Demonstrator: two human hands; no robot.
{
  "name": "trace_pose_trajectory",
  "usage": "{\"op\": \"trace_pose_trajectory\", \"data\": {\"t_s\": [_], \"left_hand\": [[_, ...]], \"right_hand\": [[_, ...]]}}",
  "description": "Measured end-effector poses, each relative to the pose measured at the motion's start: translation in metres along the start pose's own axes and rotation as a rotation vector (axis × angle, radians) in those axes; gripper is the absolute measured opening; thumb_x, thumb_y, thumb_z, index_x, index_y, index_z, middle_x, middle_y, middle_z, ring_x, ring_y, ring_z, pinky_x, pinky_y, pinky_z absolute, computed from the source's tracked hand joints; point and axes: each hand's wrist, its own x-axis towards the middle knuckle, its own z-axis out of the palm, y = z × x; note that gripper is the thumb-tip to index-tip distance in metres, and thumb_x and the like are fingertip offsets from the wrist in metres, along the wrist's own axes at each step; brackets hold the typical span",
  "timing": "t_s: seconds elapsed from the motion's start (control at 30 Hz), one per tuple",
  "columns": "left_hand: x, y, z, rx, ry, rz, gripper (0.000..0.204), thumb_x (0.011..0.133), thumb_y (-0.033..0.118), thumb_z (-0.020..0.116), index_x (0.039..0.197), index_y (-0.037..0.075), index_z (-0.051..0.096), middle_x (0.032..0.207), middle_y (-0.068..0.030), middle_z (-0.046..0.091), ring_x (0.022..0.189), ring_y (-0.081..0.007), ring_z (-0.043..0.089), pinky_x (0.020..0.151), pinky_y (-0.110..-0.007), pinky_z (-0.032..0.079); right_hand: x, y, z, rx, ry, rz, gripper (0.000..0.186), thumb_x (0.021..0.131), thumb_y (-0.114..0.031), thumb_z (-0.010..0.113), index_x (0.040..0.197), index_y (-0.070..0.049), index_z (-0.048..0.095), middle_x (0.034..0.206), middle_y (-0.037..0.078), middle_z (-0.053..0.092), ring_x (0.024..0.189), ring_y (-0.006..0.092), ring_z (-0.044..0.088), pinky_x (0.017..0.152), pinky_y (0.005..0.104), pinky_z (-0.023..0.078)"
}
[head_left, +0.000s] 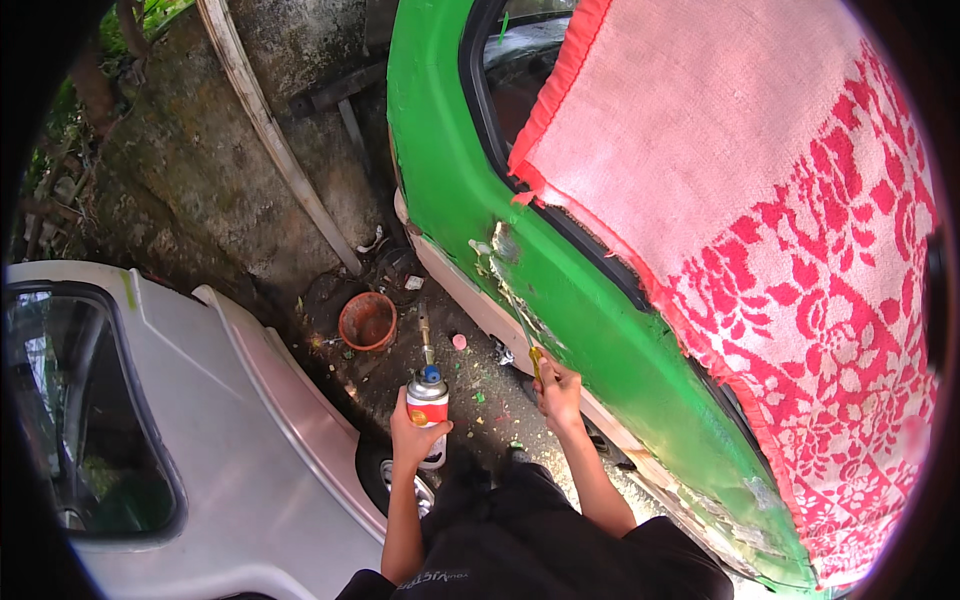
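My left hand (410, 438) is wrapped around a gas canister (428, 391) with a red and white label. A blow torch head (426, 338) with a long metal nozzle is fitted on its top, pointing away from me. My right hand (561, 396) grips a tool with a yellow handle (537, 364), apparently a screwdriver. Its thin shaft reaches toward the green car body (440, 175); I cannot tell whether the tip touches. Along that panel runs a patch of peeled, cracked paint (505, 268). No flame shows at the nozzle.
A red-and-white floral cloth (700, 130) covers the green car's windows at the right. At the left stands a silver car (230, 400). Between them, a terracotta-coloured pot (367, 322) and paint flakes lie on the ground. A stained wall (190, 190) with a leaning strip (262, 110) rises behind.
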Motion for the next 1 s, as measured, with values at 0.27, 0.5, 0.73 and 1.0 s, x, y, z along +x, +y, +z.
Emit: {"op": "trace_pose_trajectory", "data": {"t_s": [0.27, 0.5, 0.73, 1.0], "left_hand": [[-0.001, -0.001, -0.005, -0.019, 0.020, 0.021, 0.062, 0.059, 0.010, 0.090, 0.111, 0.003, 0.057, 0.096, -0.0089, 0.072, 0.084, -0.0202, 0.068, 0.079, -0.035, 0.055], [0.004, 0.006, -0.010, 0.023, -0.001, 0.027, 0.062, 0.059, 0.011, 0.090, 0.112, 0.003, 0.057, 0.096, -0.0091, 0.071, 0.084, -0.0191, 0.068, 0.080, -0.035, 0.055], [0.003, 0.008, -0.005, -0.007, -0.022, 0.015, 0.063, 0.059, 0.012, 0.090, 0.112, 0.002, 0.057, 0.097, -0.0094, 0.072, 0.085, -0.0189, 0.068, 0.080, -0.035, 0.055], [0.007, 0.000, -0.007, 0.004, -0.003, 0.033, 0.062, 0.059, 0.013, 0.090, 0.110, 0.002, 0.057, 0.095, -0.0101, 0.072, 0.084, -0.0200, 0.068, 0.079, -0.036, 0.055]], "right_hand": [[-0.002, 0.015, 0.005, 0.007, 0.042, -0.013, 0.039, 0.109, -0.028, 0.055, 0.141, -0.009, 0.063, 0.064, -0.001, 0.050, 0.042, 0.0045, 0.033, 0.038, 0.0229, 0.024], [0.012, 0.029, 0.013, -0.080, 0.036, -0.124, 0.038, 0.109, -0.028, 0.055, 0.140, -0.009, 0.064, 0.064, -0.002, 0.050, 0.042, 0.0042, 0.034, 0.038, 0.0234, 0.025], [0.019, 0.038, 0.003, -0.161, 0.068, -0.204, 0.036, 0.110, -0.025, 0.054, 0.139, -0.009, 0.066, 0.063, -0.002, 0.050, 0.041, 0.0047, 0.034, 0.038, 0.0243, 0.025], [0.006, 0.019, 0.008, -0.113, 0.065, -0.103, 0.037, 0.108, -0.027, 0.056, 0.140, -0.011, 0.065, 0.063, -0.001, 0.050, 0.042, 0.0050, 0.035, 0.038, 0.0247, 0.026]]}}
